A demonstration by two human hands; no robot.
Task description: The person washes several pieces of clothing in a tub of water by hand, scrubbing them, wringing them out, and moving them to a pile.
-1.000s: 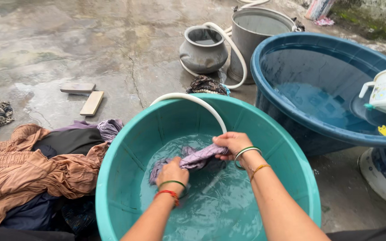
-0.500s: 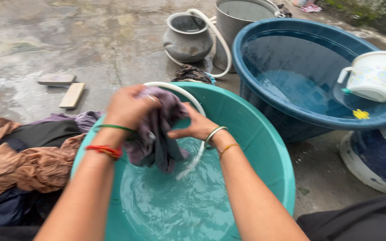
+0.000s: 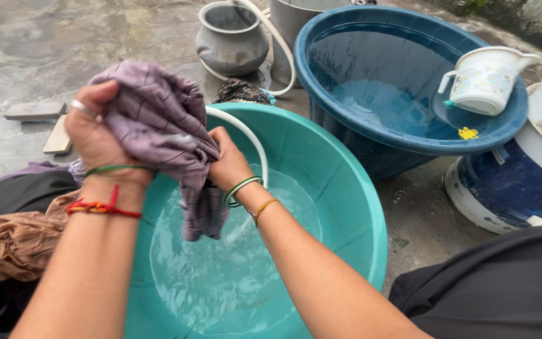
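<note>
A: Scanning left to right. Heap of clothes (image 3: pixel 14 242) lies on the wet floor (image 3: pixel 64 37), touching the teal tub's left rim, probably so each piece is within reach. Two wooden blocks (image 3: pixel 42 119) sit further back, apart from the heap.

B: Left hand?

A: Left hand (image 3: pixel 98 135) is raised above the tub's left rim, fingers closed tight on the upper bunch of the purple cloth (image 3: pixel 158 122). Ring on one finger, green bangle and red thread at the wrist.

B: Why held that high?

A: My reading: the cloth is lifted clear of the water so the runoff falls back in. A thin stream drops from its lower end into the teal tub (image 3: pixel 340 182).

B: Right hand?

A: Right hand (image 3: pixel 227 166) is lower and just right of the left one, clamped round the cloth's narrow middle. The hands are near each other, joined only by the cloth. The grip looks like a wringing hold, but whether it twists I cannot tell.

B: Cloth relative to both?

A: Bunched top in the left hand, waist in the right, tail hanging below the right hand, over the water, not touching it as far as I can see.

B: Further right?

A: White hose (image 3: pixel 246 135) arches over the tub's far rim. Behind it stands a grey pot (image 3: pixel 230 41). Blue tub (image 3: pixel 403 81) holds water, with a white jug (image 3: pixel 487 78) resting on its right rim.
</note>
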